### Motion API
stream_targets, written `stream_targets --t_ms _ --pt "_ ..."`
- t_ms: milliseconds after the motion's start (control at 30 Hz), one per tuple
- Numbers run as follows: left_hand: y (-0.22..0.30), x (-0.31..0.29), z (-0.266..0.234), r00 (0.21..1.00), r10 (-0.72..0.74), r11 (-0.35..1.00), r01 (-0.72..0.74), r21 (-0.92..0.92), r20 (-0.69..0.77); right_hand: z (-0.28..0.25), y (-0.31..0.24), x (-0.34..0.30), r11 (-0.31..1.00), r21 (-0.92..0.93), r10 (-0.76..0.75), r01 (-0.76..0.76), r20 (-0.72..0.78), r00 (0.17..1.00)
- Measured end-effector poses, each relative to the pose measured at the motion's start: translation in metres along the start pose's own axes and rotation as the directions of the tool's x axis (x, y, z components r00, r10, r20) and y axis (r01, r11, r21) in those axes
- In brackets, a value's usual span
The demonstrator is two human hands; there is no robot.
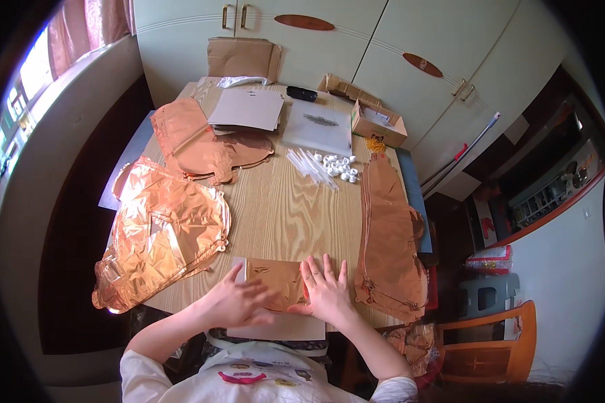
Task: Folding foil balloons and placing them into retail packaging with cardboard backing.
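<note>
In front of me at the table's near edge lies a folded copper-coloured foil balloon [265, 270] on a white card [272, 331]. My right hand [328, 293] rests with spread fingers on the balloon's right edge. My left hand [238, 300] is over its left part, fingers apart and holding nothing; whether it touches the foil I cannot tell. Left of it lies a large, shiny flat foil balloon [168, 228], and more flat foil pieces [188, 144] lie beyond. To the right of my right hand is a long stack of flat foil balloons [390, 235].
Clear plastic sticks [311, 168] and several small white cups [339, 166] lie mid-table. Behind them are a stack of white cards [247, 109], a clear plastic bag [316, 127], a black object [302, 93] and an open cardboard box [380, 124]. A wooden chair [487, 349] stands at right.
</note>
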State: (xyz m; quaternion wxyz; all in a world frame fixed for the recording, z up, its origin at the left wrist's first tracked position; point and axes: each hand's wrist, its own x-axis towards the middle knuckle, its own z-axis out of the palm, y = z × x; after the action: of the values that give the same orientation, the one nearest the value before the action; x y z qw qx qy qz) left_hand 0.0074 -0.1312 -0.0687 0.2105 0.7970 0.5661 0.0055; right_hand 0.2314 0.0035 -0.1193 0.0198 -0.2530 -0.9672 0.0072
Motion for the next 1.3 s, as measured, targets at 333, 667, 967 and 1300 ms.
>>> stream_targets --t_ms 333,667,967,1300 --pt "-0.021 0.094 0.039 0.929 0.186 0.975 -0.135 0.176 -0.320 -0.007 -0.004 0.001 0.999 0.032 0.038 -0.043 0.154 0.987" --pt "-0.020 0.091 0.035 0.943 0.191 0.956 -0.117 0.268 -0.273 -0.008 -0.012 -0.043 0.984 0.112 -0.120 0.137 -0.145 0.982" --pt "-0.021 0.092 0.035 0.934 0.214 0.961 -0.150 0.233 -0.285 -0.002 -0.066 -0.082 0.943 0.002 -0.286 0.332 -0.502 0.816" --pt "-0.017 0.087 0.038 0.935 0.222 0.955 -0.152 0.255 -0.275 -0.082 -0.034 -0.161 0.973 0.009 -0.167 0.229 -0.660 0.732"
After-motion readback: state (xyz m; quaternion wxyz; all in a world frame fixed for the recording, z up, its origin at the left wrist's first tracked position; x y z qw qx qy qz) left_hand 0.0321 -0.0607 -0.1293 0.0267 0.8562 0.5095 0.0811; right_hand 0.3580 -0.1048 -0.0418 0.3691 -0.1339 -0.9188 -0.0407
